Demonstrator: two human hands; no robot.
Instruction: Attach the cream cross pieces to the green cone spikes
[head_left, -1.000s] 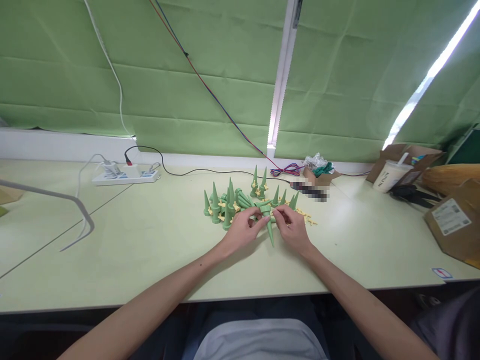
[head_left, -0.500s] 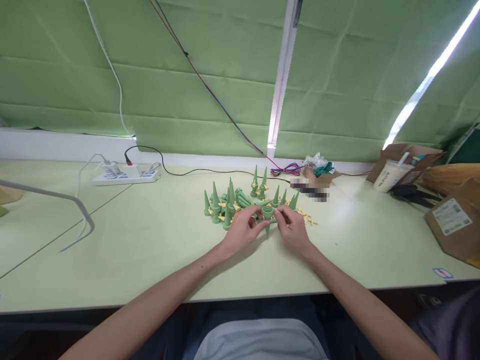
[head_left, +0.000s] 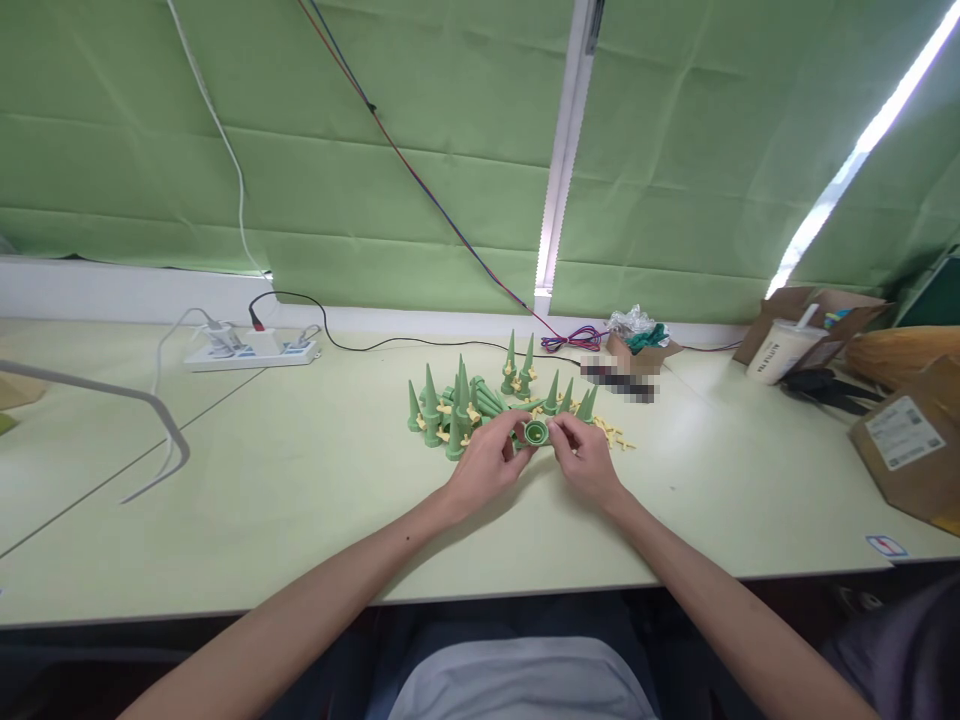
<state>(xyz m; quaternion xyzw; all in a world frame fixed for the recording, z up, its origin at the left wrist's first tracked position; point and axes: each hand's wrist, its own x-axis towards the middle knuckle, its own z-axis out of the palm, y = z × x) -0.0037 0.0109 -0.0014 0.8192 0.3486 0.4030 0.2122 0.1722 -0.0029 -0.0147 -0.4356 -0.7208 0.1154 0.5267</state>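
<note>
A green plant watering spike (head_left: 536,433) is in my left hand (head_left: 489,462), with its round hollow end facing me. A small yellowish spot shows inside the opening. My left thumb and fingers close around the spike's left side. On the opposite side, my right hand (head_left: 583,455) has its thumb and forefinger pinched against the rim; whatever is between those fingertips is hidden. Just beyond my hands, several green spikes (head_left: 430,405) stand point up with yellow valves on them. Loose green spikes (head_left: 487,398) lie among them, and small yellow valves (head_left: 616,436) are scattered beside my right hand.
A power strip (head_left: 251,352) sits at the back left, and a grey curved bar (head_left: 161,415) crosses the left side. Behind the spikes is a small open box (head_left: 641,355). A drink cup (head_left: 784,350) and cardboard boxes (head_left: 911,435) stand at the right.
The watering spike has tilted, so its open end now faces me and its pointed tip no longer shows below my hands. Both hands have stayed in nearly the same place.
</note>
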